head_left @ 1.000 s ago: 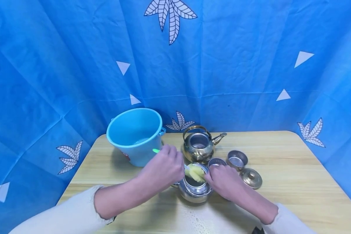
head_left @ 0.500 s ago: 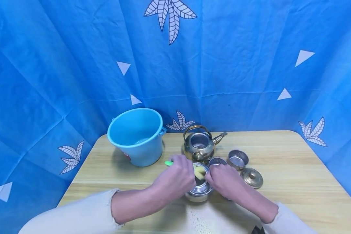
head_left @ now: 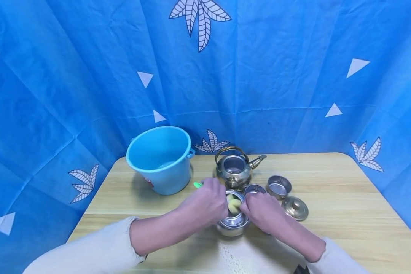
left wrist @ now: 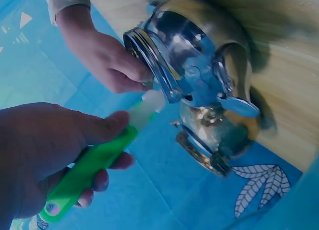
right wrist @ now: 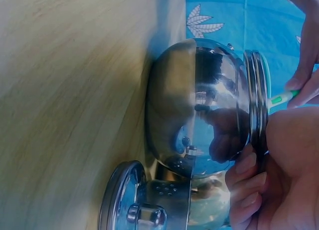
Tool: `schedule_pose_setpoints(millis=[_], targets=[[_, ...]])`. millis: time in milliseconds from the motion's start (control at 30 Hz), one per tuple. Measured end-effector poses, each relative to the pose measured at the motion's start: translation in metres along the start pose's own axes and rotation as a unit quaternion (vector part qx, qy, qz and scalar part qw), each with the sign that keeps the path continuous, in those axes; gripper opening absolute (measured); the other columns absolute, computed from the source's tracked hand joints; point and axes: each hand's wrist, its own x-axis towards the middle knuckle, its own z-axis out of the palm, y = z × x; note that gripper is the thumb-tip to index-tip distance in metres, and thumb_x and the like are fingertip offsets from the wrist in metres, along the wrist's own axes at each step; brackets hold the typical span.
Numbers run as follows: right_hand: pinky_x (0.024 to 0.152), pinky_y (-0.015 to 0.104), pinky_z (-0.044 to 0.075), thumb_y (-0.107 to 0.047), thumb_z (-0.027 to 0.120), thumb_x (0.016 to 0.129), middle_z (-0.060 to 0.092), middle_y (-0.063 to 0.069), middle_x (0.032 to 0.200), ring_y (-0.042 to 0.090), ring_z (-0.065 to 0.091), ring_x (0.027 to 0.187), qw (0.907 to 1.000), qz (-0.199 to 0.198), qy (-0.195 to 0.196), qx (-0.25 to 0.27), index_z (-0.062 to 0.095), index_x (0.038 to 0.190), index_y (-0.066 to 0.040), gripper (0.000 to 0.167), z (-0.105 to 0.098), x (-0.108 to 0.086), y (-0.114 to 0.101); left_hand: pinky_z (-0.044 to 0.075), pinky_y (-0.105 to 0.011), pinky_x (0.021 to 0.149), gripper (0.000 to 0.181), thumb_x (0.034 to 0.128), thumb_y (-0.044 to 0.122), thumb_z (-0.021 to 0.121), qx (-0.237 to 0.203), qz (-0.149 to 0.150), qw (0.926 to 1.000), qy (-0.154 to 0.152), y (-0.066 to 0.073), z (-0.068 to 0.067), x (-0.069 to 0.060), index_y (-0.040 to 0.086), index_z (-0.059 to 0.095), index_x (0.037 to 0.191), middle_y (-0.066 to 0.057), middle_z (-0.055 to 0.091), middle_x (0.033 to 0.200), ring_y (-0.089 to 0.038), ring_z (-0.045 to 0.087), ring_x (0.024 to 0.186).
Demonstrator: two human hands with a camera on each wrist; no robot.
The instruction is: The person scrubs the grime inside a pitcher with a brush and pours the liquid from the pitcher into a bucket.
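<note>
My left hand (head_left: 207,201) grips the green handle (left wrist: 94,165) of a sponge brush. In the head view the brush's pale yellow sponge head (head_left: 233,203) sits inside the mouth of a silver teapot (head_left: 232,230), which stands upright on the table. On the other side, my right hand (head_left: 265,211) pinches the teapot's rim (right wrist: 256,98), with fingers bent against the metal. The wrist views show the brush neck entering the opening; the sponge itself is hidden there. The teapot's spout and handle are partly covered by my hands in the head view.
Behind stands a gold-toned teapot (head_left: 233,173) with its lid off. A blue bucket (head_left: 172,180) is at the back left. Two metal infuser cups (head_left: 279,186) and a knobbed lid (head_left: 295,208) lie to the right. Water drops wet the table (head_left: 233,258) in front.
My left hand has moved right and nearer the silver teapot, then slightly up, shifting the sponge in the mouth. The right hand keeps its hold on the rim.
</note>
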Motion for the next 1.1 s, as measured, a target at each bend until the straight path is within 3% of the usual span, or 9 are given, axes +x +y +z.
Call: schedule_pose_setpoints(millis=[133, 367, 467, 667, 733, 900, 1100], targets=[[0.045, 0.026, 0.034, -0.022, 0.059, 0.096, 0.037, -0.008, 0.055, 0.01, 0.037, 0.051, 1.0, 0.002, 0.005, 0.0, 0.039, 0.058, -0.023, 0.043, -0.001, -0.001, 0.0, 0.038, -0.021, 0.056, 0.02, 0.0982, 0.024, 0.06, -0.036, 0.013, 0.9988, 0.031, -0.005, 0.006, -0.003, 0.02, 0.07, 0.081, 0.006, 0.057, 0.072, -0.012, 0.046, 0.064], [0.044, 0.025, 0.033, -0.023, 0.059, 0.097, 0.037, -0.008, 0.055, 0.01, 0.037, 0.051, 1.0, 0.002, 0.006, -0.006, 0.039, 0.058, -0.023, 0.044, -0.002, -0.001, -0.001, 0.046, -0.022, 0.064, 0.018, 0.0998, 0.028, 0.061, -0.09, 0.024, 0.9907, 0.099, -0.013, 0.015, -0.008, 0.023, 0.076, 0.091, 0.006, 0.068, 0.083, -0.013, 0.056, 0.074], [0.045, 0.026, 0.034, -0.023, 0.059, 0.097, 0.039, -0.007, 0.056, 0.011, 0.038, 0.052, 0.9999, 0.007, -0.001, -0.009, 0.04, 0.058, -0.023, 0.043, -0.002, -0.001, -0.002, 0.05, -0.023, 0.07, 0.015, 0.0996, 0.027, 0.063, -0.082, 0.04, 0.9901, 0.107, -0.017, 0.016, -0.007, 0.024, 0.077, 0.099, 0.006, 0.074, 0.091, -0.014, 0.062, 0.081], [0.046, 0.026, 0.034, -0.022, 0.06, 0.096, 0.04, -0.007, 0.057, 0.011, 0.038, 0.053, 0.9999, -0.002, 0.001, -0.012, 0.041, 0.059, -0.022, 0.041, -0.002, 0.0, -0.002, 0.051, -0.023, 0.08, 0.013, 0.0995, 0.023, 0.062, -0.053, 0.111, 0.9845, 0.125, -0.025, 0.012, -0.005, 0.025, 0.074, 0.104, 0.01, 0.078, 0.097, -0.01, 0.066, 0.088], [0.046, 0.026, 0.034, -0.022, 0.06, 0.095, 0.04, -0.007, 0.057, 0.011, 0.038, 0.053, 0.9999, -0.005, 0.004, -0.013, 0.041, 0.059, -0.022, 0.041, -0.002, 0.0, -0.002, 0.05, -0.022, 0.081, 0.011, 0.0992, 0.024, 0.064, -0.052, 0.128, 0.9831, 0.12, -0.028, 0.009, -0.004, 0.026, 0.074, 0.104, 0.011, 0.077, 0.096, -0.009, 0.064, 0.088], [0.045, 0.027, 0.034, -0.022, 0.061, 0.094, 0.04, -0.006, 0.057, 0.012, 0.038, 0.053, 0.9998, 0.0, 0.01, -0.015, 0.041, 0.06, -0.022, 0.04, -0.003, 0.0, -0.003, 0.048, -0.022, 0.088, 0.015, 0.094, 0.033, 0.074, -0.042, 0.146, 0.9856, 0.075, -0.035, 0.003, -0.002, 0.031, 0.073, 0.109, 0.013, 0.076, 0.101, -0.009, 0.063, 0.097], [0.045, 0.027, 0.034, -0.022, 0.061, 0.094, 0.041, -0.005, 0.057, 0.013, 0.039, 0.053, 0.9998, 0.003, 0.005, -0.017, 0.041, 0.059, -0.021, 0.04, -0.003, 0.001, -0.004, 0.043, -0.022, 0.084, 0.018, 0.0935, 0.034, 0.074, -0.009, 0.145, 0.9884, 0.045, -0.026, -0.002, 0.0, 0.033, 0.073, 0.111, 0.016, 0.073, 0.097, -0.01, 0.058, 0.097]])
